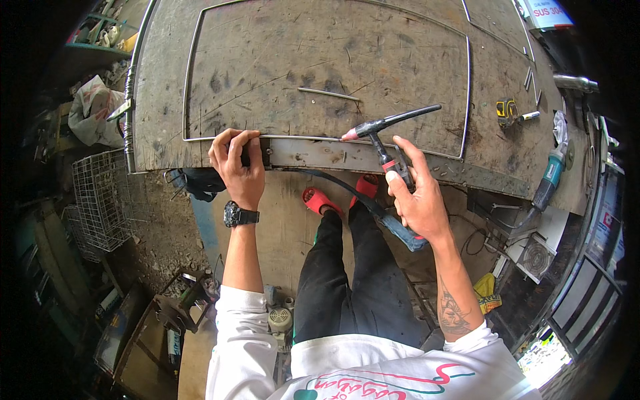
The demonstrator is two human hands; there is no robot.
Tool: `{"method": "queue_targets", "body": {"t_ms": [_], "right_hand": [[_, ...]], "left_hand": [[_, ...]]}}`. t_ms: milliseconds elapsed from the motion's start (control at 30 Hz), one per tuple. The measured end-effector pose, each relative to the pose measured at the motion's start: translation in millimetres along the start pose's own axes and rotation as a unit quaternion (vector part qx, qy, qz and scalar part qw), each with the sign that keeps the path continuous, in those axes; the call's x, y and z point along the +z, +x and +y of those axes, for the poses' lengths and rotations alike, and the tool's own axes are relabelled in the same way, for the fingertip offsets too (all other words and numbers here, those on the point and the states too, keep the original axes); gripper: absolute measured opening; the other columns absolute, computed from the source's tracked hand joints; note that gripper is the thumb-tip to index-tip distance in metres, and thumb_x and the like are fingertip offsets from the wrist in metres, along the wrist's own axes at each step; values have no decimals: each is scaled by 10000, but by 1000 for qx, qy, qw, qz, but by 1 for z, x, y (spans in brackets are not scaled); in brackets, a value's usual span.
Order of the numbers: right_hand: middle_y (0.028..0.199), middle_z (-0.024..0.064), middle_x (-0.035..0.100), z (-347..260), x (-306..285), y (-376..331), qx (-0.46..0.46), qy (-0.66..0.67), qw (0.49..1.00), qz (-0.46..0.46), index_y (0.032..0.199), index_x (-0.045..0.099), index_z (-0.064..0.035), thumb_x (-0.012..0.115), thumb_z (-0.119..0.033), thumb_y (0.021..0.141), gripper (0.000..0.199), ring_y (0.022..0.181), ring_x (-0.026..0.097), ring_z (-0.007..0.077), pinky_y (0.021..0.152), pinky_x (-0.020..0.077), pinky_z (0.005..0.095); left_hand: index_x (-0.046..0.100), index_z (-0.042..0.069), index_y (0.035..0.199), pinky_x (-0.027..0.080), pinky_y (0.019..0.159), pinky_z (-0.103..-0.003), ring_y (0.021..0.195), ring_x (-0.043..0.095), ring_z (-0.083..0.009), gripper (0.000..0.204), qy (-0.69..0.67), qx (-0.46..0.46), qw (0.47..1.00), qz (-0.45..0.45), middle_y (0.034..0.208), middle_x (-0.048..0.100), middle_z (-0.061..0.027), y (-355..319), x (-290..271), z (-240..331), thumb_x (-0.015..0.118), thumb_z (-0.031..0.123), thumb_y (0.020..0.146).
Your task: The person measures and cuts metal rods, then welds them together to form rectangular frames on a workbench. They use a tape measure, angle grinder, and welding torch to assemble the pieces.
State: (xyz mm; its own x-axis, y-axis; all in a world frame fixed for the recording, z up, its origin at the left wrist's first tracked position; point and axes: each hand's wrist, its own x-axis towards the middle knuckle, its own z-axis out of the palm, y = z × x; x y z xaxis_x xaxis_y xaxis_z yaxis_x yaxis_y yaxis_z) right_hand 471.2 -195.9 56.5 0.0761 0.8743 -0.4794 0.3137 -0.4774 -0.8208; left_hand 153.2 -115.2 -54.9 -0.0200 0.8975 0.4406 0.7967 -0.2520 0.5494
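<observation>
- White shirt [233, 340], nearest
- Desk [267, 67], carrying a thin metal frame [300, 138] along its near edge: probably light, stiff, best held along straight rods
- Left hand [239, 163], pinching its near rod
- Right hand [420, 200], gripping the torch [381, 124] handle

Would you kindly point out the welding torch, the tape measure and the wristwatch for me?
Welding torch [378, 125]: head view, on its black head, above the handle.
Tape measure [507, 113]: head view, on its yellow-and-black case.
Wristwatch [231, 214]: head view, on its dark case.
</observation>
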Motion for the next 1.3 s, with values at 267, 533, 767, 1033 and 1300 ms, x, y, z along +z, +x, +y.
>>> {"method": "queue_targets", "body": {"t_ms": [267,533,767,1033,1300], "right_hand": [[1401,210,675,-1,6,1,-35,-7,999,14,1576,462,-83,625,-194,1074,540,1275,677,298,1077,525,417],[1308,181,696,5,2,-3,-16,8,999,34,1602,432,-107,641,-223,1051,601,1148,711,267,1048,514,403],[1301,165,685,10,5,-5,-24,16,999,21,1598,433,-94,645,-222,1051,600,1027,717,226,969,546,379],[1155,154,706,10,9,-5,-54,-3,998,22,1595,435,-96,645,-213,1053,593,935,702,208,913,555,372],[1269,108,712,9,15,-6,-122,-74,988,51,1586,476,-97,648,-146,1056,559,964,673,138,905,551,316]], "left_hand": [[750,139,1101,433,1034,-469,1131,623,-271,190,11,28,999,11,1131,688,-62,-2,0,-9,745,102,915],[774,161,1061,400,1038,-431,1147,584,-258,146,-1,-3,1000,-1,1133,659,-18,2,-2,2,766,79,941],[780,158,1067,401,1035,-417,1140,583,-254,156,-5,-8,1000,3,1137,655,-21,1,-2,3,767,79,932],[783,156,1066,401,1042,-421,1141,582,-255,158,-3,-6,1000,-3,1140,653,-22,1,-2,2,773,84,926],[754,166,1108,389,1076,-471,1209,569,-267,141,10,21,1000,-10,1146,645,-32,-5,-2,-14,731,132,973]]}}
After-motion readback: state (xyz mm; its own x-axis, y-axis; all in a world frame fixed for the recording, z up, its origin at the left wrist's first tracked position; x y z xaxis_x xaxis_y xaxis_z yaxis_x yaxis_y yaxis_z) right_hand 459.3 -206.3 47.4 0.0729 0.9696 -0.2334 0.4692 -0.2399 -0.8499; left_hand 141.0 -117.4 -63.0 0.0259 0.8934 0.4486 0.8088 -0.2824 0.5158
